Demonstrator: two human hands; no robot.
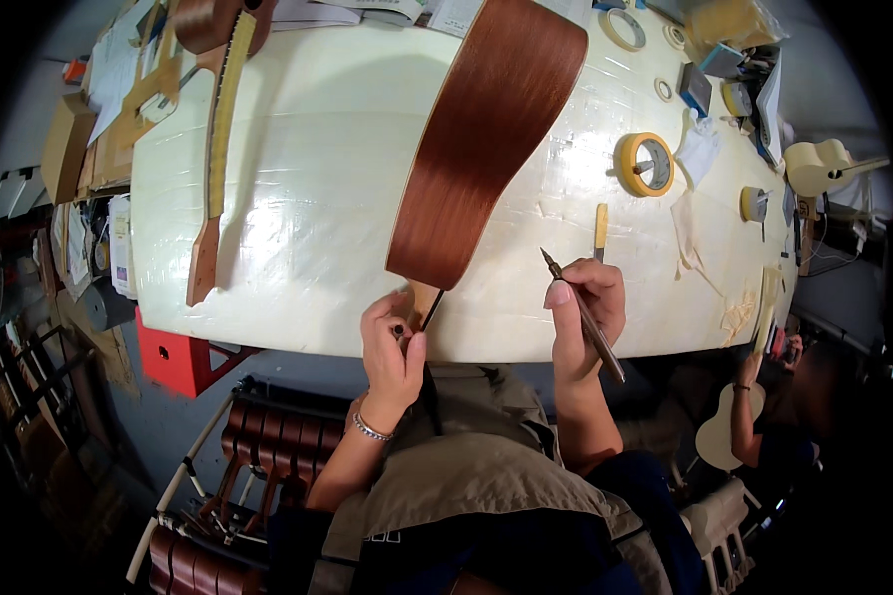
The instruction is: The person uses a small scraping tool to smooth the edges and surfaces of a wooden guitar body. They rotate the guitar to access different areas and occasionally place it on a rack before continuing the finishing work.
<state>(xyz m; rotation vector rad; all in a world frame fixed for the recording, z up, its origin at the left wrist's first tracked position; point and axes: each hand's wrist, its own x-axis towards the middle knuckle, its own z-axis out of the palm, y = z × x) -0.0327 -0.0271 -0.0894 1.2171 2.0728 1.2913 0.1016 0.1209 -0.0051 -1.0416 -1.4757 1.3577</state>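
Note:
A brown wooden guitar body (496, 129) rests on its edge on the table, its curved side facing up and its neck (425, 302) pointing toward me. My left hand (392, 347) is closed beside that neck, its fingers touching it. Between thumb and fingers it pinches a small dark round piece that looks like a pen cap (398, 331). To the right of the guitar, my right hand (587, 307) grips a dark metallic pen (590, 327). The pen's pointed tip is up and to the left, in the air and apart from the guitar.
A yellow-handled tool (601, 228) and a yellow tape roll (647, 165) lie right on the white-covered table (298, 198). Another guitar (213, 169) lies at left. Below stands a rack of brown guitar parts (278, 436). A co-worker (764, 416) is at lower right.

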